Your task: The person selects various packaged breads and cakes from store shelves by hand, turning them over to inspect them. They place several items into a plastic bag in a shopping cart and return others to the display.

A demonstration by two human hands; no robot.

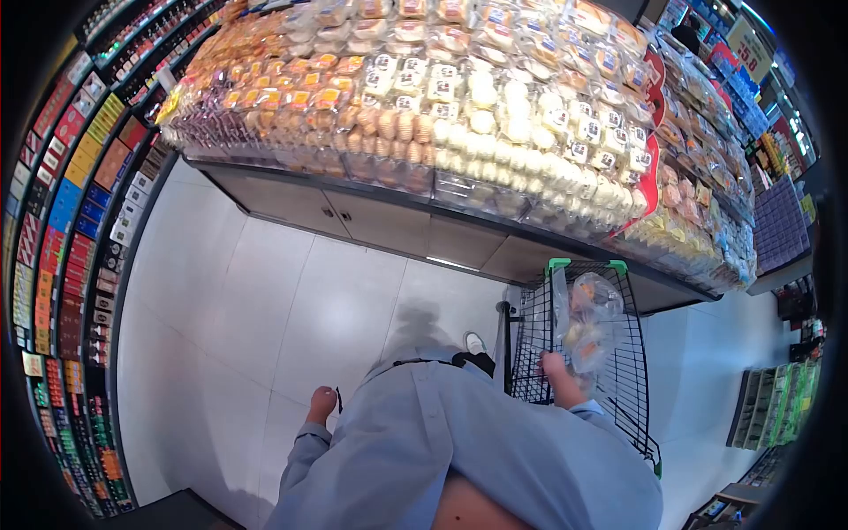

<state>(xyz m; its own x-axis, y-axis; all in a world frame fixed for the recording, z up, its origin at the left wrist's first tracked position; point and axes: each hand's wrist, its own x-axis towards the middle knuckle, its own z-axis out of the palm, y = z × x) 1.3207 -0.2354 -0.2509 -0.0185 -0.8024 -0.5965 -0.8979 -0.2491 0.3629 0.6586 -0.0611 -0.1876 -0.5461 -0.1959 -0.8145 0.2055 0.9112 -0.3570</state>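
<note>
My right hand (556, 367) is closed on the near wire edge of a black shopping cart (638, 340) with green corners. Inside the cart lie clear plastic bags (594, 305) of packaged food, seemingly baked goods. My left hand (321, 405) hangs low at my side above the floor, its fingers curled. A thin dark object (338, 400) shows at its fingertips, too small to name.
A long display (477, 124) piled with bagged breads and buns stands ahead, above a cabinet base (380, 234). Shelves of boxed goods (66, 203) line the left. Pale tiled floor (300, 291) lies between. Green crates (777, 402) stand at the right.
</note>
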